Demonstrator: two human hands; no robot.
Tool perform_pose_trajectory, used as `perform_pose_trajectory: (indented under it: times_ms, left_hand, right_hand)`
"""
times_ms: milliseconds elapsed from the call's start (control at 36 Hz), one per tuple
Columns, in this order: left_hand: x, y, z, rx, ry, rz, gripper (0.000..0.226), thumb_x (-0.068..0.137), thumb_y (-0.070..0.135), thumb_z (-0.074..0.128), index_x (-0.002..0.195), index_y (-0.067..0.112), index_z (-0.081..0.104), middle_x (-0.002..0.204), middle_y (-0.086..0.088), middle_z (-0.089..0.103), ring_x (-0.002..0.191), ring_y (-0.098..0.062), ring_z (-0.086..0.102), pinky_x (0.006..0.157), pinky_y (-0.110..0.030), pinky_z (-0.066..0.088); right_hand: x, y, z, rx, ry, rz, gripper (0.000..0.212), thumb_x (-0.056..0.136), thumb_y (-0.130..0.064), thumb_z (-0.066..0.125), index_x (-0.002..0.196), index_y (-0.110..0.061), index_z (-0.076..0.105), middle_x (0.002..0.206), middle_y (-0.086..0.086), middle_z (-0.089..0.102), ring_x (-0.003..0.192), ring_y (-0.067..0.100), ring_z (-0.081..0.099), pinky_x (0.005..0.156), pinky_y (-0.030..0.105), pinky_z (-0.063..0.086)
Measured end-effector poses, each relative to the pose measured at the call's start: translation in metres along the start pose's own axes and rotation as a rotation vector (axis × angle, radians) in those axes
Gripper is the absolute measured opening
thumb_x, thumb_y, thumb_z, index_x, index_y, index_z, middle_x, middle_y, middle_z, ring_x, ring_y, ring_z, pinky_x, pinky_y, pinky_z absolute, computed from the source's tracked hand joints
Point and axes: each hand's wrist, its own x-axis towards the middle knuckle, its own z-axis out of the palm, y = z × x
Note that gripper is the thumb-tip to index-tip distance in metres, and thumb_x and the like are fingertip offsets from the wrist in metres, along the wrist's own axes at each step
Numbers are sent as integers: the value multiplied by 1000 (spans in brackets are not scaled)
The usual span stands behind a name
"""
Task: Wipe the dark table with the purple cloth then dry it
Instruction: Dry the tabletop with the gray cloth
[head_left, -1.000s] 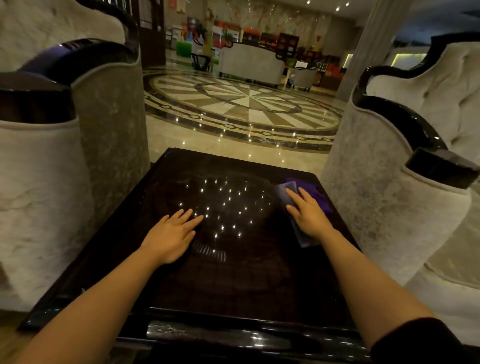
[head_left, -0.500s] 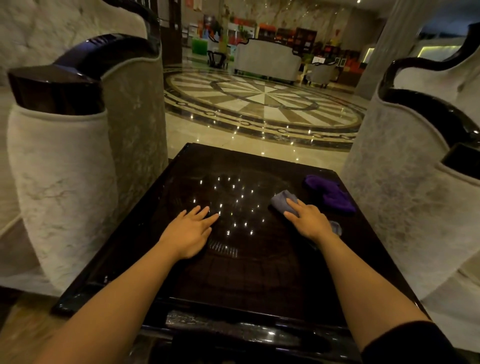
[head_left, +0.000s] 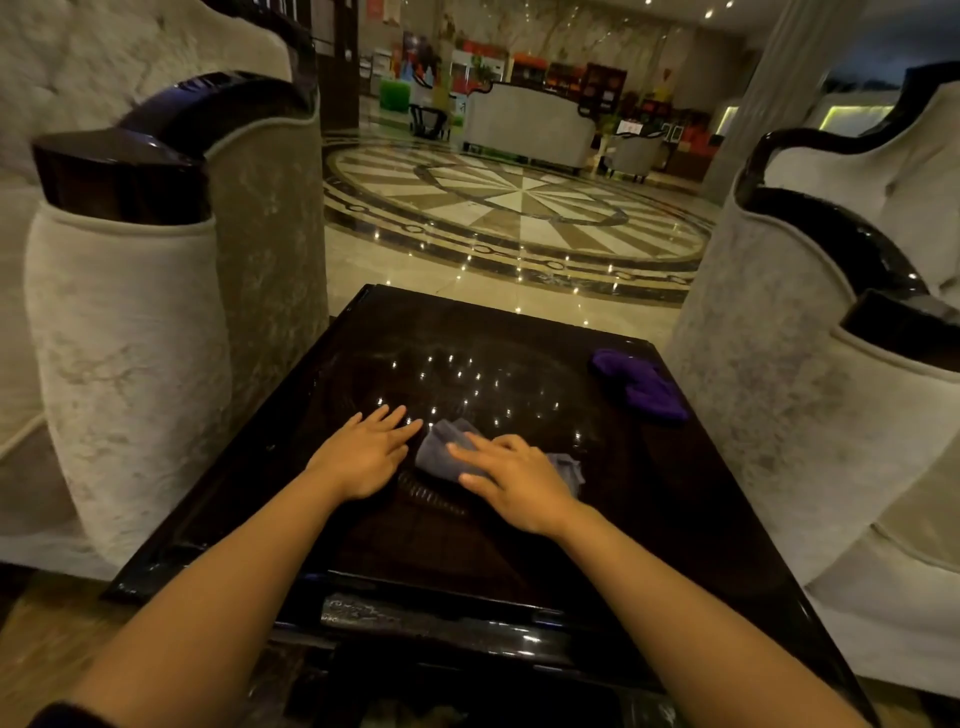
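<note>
Right hand (head_left: 511, 486) lies flat, palm down, fingers spread, pressing a grey cloth (head_left: 441, 452) onto the dark desk (head_left: 675, 509); not clenched, just pinning it. The grey cloth pokes out ahead of the fingertips and a bit shows past the hand's right side. Left hand (head_left: 366, 457) is flat on the desk too, released, holding nothing, its fingertips just beside the grey cloth's left edge.

Purple cloth (head_left: 641, 384) sits bunched near the desk's far right corner, well apart from both hands, nothing touching it.

Desk top is glossy black and square, with a raised rim and a faint circular pattern in the middle; ceiling lights show as small white dots on it. Grey cloth looks soft and folded; purple cloth is fuzzy and crumpled.

Pale velvety armchair (head_left: 130, 353) with black glossy arm caps crowds the left edge; another pale armchair (head_left: 779, 389) crowds the right. Far edge opens onto polished marble floor (head_left: 519, 208) with a round starburst inlay. Bare desk surface lies ahead of the hands and toward the near rim.
</note>
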Motion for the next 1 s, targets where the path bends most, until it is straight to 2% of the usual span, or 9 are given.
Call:
perform_pose_trajectory:
  times_ms: [139, 472, 583, 806, 944, 1000]
  left_hand:
    - [1, -2, 1, 28, -21, 10, 49, 100, 24, 24, 147, 23, 11, 158, -4, 2, 146, -20, -1, 118, -38, 3]
    - [-1, 1, 5, 63, 23, -20, 48, 100, 25, 23, 147, 22, 12, 158, -5, 6, 146, -21, 2, 118, -40, 8]
    - [-4, 6, 4, 50, 20, -47, 48, 100, 24, 23, 147, 21, 12, 158, -5, 8, 146, -22, 3, 118, -41, 8]
    - [0, 16, 7, 14, 36, -130, 49, 99, 20, 24, 147, 20, 14, 158, -7, 8, 146, -26, 4, 117, -46, 8]
    - [-3, 19, 5, 7, 23, -139, 57, 97, 27, 36, 147, 20, 11, 158, -7, 8, 146, -25, 5, 117, -45, 10]
    - [-8, 21, 7, -17, 63, -115, 53, 98, 23, 31, 147, 21, 13, 158, -8, 11, 145, -25, 8, 117, -44, 12]
  right_hand:
    - [-22, -24, 6, -25, -50, -125, 44, 93, -39, 39, 136, -36, 31, 151, -3, 29, 127, 25, 30, 101, 38, 28]
    - [-61, -60, 9, -38, -153, -334, 45, 94, -36, 38, 138, -33, 28, 153, -5, 22, 126, 22, 26, 102, 38, 25]
    - [-66, -61, 10, -36, -154, -390, 43, 94, -34, 41, 136, -31, 33, 152, -4, 28, 124, 23, 30, 99, 41, 29]
    - [-73, -58, 0, 52, -39, -451, 40, 90, -24, 50, 130, -21, 47, 142, 3, 45, 117, 28, 42, 92, 43, 37]
    - [-64, -32, -35, 143, 142, -326, 38, 86, -17, 56, 124, -16, 53, 139, 7, 48, 110, 32, 46, 94, 49, 40]
    - [-57, -12, -48, 114, 199, -257, 38, 87, -17, 55, 125, -16, 52, 139, 7, 47, 111, 32, 46, 96, 48, 38]
